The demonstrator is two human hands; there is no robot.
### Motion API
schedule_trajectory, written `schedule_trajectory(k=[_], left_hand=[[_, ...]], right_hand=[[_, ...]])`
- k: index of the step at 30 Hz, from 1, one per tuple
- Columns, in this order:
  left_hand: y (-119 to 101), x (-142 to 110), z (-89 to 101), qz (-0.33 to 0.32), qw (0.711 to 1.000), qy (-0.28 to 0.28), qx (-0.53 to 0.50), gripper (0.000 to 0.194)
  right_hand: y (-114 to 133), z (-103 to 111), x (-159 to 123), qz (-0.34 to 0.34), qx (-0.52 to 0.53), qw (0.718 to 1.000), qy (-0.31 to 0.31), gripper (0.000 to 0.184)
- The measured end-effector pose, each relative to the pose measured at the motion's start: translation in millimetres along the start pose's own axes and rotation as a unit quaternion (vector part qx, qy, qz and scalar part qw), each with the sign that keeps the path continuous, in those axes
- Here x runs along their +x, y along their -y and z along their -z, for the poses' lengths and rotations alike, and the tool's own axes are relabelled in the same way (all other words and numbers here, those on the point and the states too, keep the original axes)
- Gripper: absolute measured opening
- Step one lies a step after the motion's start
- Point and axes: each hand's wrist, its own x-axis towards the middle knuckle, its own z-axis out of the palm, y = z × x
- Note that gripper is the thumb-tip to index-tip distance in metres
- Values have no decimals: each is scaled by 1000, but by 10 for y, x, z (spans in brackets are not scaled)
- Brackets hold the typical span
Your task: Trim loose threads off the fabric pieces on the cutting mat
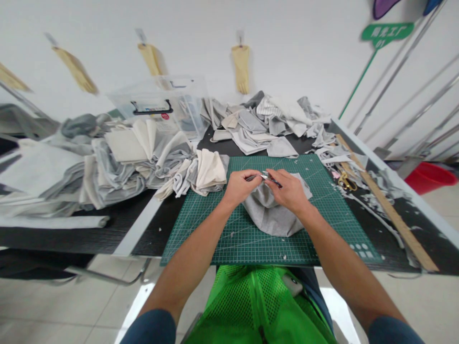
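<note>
A piece of light grey cloth lies bunched on the green cutting mat, with its upper edge lifted between my hands. My left hand is closed at that edge, its fingertips pinching the cloth; a dark sliver shows by them. Close beside it, my right hand is closed around a small tool with a silver metal part and a dark part. Its exact kind is too small to make out. The fingertips of both hands nearly meet at the metal. The fingers partly hide the tool and the cloth's edge.
Folded grey and cream cloths are heaped at left; more scraps lie behind the mat. A clear plastic box stands at the back. On the right are gold-handled scissors, a wooden ruler and a red bucket.
</note>
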Motion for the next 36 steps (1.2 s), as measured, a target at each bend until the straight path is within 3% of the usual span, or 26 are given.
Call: schedule_trajectory(k=[25,31,36], left_hand=[[-13,-16,2,-4,1000,-7,4,14],[25,25,30,27,999,20,-38,19],[122,64,43,55,989,63,-121,28]], right_hand=[[55,41,10,-21,23,1000,3,28],[110,51,34,-120,142,980,-66,32],[174,53,51,-183,253,949,-35,37]])
